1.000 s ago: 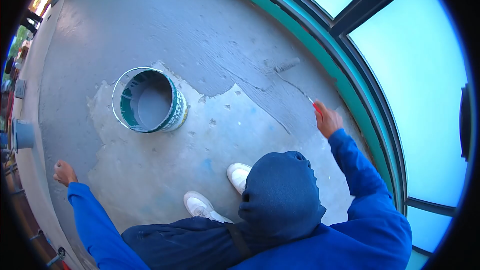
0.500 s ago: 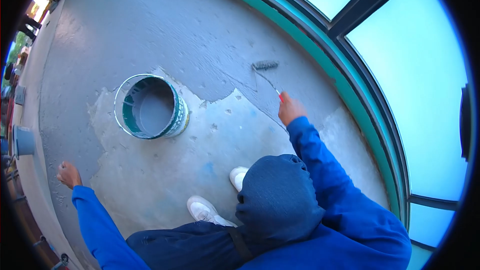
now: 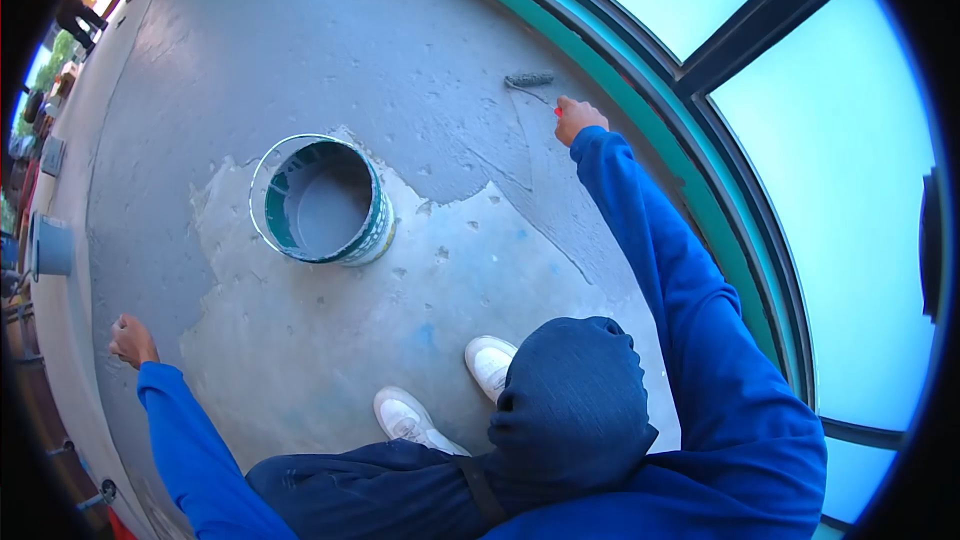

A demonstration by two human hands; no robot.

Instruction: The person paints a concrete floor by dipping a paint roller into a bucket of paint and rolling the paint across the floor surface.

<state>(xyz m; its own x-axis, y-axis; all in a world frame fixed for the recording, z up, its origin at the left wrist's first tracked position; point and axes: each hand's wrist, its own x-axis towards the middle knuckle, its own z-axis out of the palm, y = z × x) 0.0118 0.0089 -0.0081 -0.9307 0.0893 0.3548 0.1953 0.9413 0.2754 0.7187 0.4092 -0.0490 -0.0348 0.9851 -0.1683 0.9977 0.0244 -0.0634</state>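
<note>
At the upper right, my right hand (image 3: pixel 580 119) is closed round the red handle of a paint roller (image 3: pixel 529 80), whose grey-coated head lies on the wet grey coating (image 3: pixel 400 60) near the green wall base. My left hand (image 3: pixel 133 342) is out at the lower left with its fingers curled in; whatever it may hold is hidden. Between my hands a green and white bucket (image 3: pixel 372 225) stands on the floor with grey paint inside and its wire handle leaning to the left. Paler uncoated floor (image 3: pixel 330 340) surrounds the bucket's near side and my white shoes (image 3: pixel 492 364).
Glass panes (image 3: pixel 830 180) in a dark frame (image 3: pixel 770 10) rise along the right over a green base strip (image 3: pixel 600 50). A grey-blue container (image 3: pixel 52 245) stands by the left edge. A person's dark-clothed legs (image 3: pixel 82 18) show at the far upper left.
My right hand has moved up and away along the wall side, and the roller has gone with it, first leftward and then forward. My left hand stays at the lower left.
</note>
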